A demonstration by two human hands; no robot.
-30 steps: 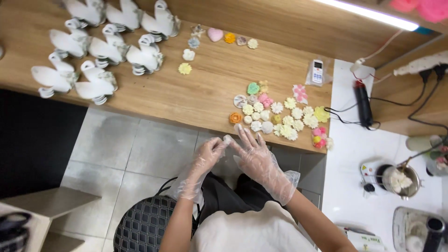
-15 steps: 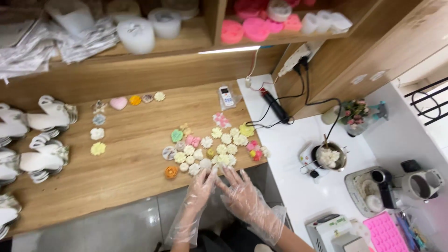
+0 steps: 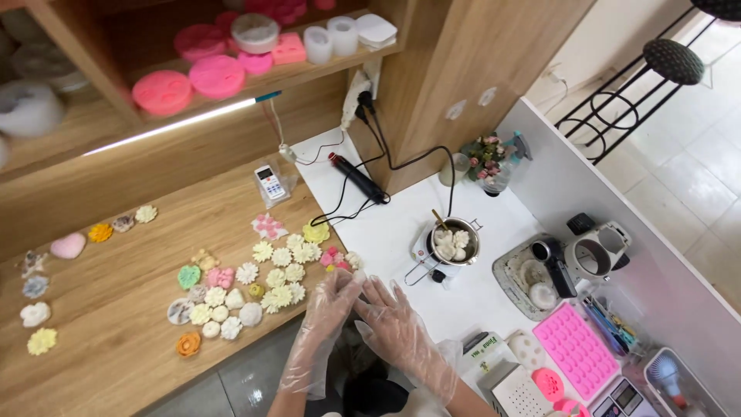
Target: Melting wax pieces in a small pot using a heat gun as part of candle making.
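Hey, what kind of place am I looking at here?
Probably a small craft workshop for moulded wax or soap: pastel flower-shaped castings on the wooden bench, pink silicone moulds on the shelf, and a small metal melting pot.

A small metal pot (image 3: pixel 454 241) of white lumps sits on the white table (image 3: pixel 386 224), near a black corded tool (image 3: pixel 356 178). A pink silicone mould tray (image 3: pixel 577 349) lies further right, with round pink moulds (image 3: pixel 217 75) on the shelf (image 3: pixel 255 81).
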